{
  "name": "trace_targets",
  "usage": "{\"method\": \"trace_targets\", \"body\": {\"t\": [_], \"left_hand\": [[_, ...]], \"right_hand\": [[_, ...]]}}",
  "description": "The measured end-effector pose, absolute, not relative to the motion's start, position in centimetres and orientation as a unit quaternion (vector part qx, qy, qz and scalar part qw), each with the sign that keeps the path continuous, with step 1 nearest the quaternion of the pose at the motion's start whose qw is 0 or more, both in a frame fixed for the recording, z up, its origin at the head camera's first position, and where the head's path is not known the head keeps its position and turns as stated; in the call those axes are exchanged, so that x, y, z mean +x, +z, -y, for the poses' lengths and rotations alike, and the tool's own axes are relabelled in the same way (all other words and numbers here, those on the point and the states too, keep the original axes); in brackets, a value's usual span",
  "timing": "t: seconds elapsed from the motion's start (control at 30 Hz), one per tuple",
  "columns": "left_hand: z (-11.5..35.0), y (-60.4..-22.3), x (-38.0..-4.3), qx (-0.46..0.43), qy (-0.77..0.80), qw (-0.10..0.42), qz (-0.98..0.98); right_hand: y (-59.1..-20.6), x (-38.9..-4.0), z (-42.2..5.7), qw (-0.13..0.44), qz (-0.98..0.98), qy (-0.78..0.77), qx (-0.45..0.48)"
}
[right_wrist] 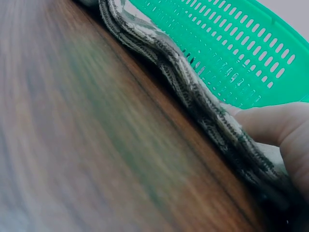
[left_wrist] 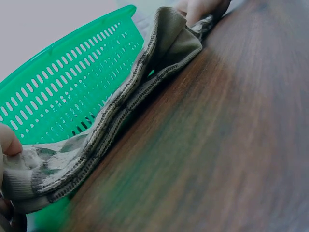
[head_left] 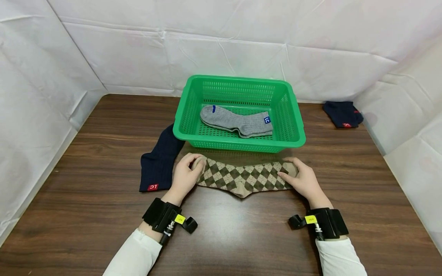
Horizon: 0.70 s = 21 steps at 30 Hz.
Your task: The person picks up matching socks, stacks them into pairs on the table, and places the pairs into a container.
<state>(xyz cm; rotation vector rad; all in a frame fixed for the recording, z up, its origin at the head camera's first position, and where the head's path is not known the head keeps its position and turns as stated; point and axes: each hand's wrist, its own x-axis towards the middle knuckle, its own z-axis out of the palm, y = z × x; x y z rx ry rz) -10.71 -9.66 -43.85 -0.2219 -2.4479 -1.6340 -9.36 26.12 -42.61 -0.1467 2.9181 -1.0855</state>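
Note:
A pair of beige and olive argyle socks (head_left: pixel 238 178) is stretched sideways in front of the green basket (head_left: pixel 241 145), its heel bulging toward the near side. My left hand (head_left: pixel 186 174) pinches the left end between thumb and fingers. At the right end, my right hand (head_left: pixel 304 180) grips with the thumb on top and the fingers at the far edge. Two stacked layers of the argyle socks (left_wrist: pixel 104 123) show along their near edge in the left wrist view. In the right wrist view, the thumb (right_wrist: pixel 270 121) presses against the fabric.
Grey socks (head_left: pixel 238 120) with a blue label lie inside the basket. A navy sock (head_left: pixel 157 163) with a red label lies by my left hand, partly beside the basket. Another navy sock bundle (head_left: pixel 343 114) sits at the table's far right corner. White sheeting (head_left: pixel 224 50) encloses the table.

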Motion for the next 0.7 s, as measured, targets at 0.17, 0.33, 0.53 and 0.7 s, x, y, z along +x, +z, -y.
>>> {"method": "trace_targets", "body": {"t": [0.17,0.33,0.53,0.7], "left_hand": [[9.7,-43.9,-10.8,-0.092,-0.561,0.078,0.819],[9.8,-44.0,-10.8,-0.088,-0.569,0.048,0.816],[9.6,-43.8,-10.8,-0.078,-0.565,0.040,0.820],[9.3,-41.7,-10.0,-0.079,-0.568,0.041,0.819]], "right_hand": [[-42.8,-9.3,-26.0,-0.004,-0.925,-0.376,-0.058],[-42.9,-9.3,-25.9,-0.011,-0.923,-0.380,-0.059],[-43.0,-9.3,-25.7,-0.014,-0.924,-0.377,-0.057],[-43.1,-9.2,-25.6,-0.031,-0.923,-0.380,-0.057]]}}
